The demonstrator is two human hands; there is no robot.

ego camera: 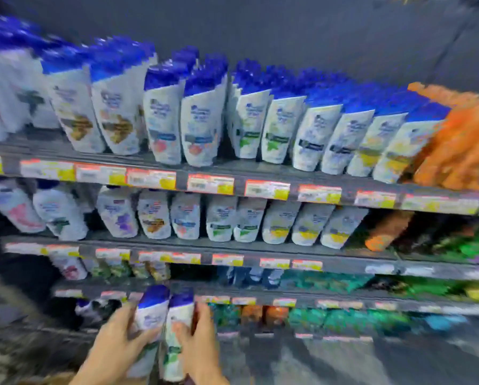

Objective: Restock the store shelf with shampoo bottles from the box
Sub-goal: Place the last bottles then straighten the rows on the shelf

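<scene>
The picture is blurred by motion. My left hand [119, 337] grips a white shampoo bottle with a blue cap [150, 312]. My right hand [198, 337] grips a second white, blue-capped bottle [177, 326] with a green label, right beside the first. Both bottles stand upright, side by side, low in the head view in front of the lower shelves. The top shelf [232, 176] carries a long row of similar white bottles with blue caps [196, 120]. A shelf below it [205, 248] holds a row of smaller white bottles [221, 220]. The box is not in view.
Orange bottles [463, 140] fill the right end of the top shelf. Green, orange and teal products [329, 318] line the lower shelves to the right. Price tags [210, 183] run along every shelf edge. A dark back panel rises above the top row.
</scene>
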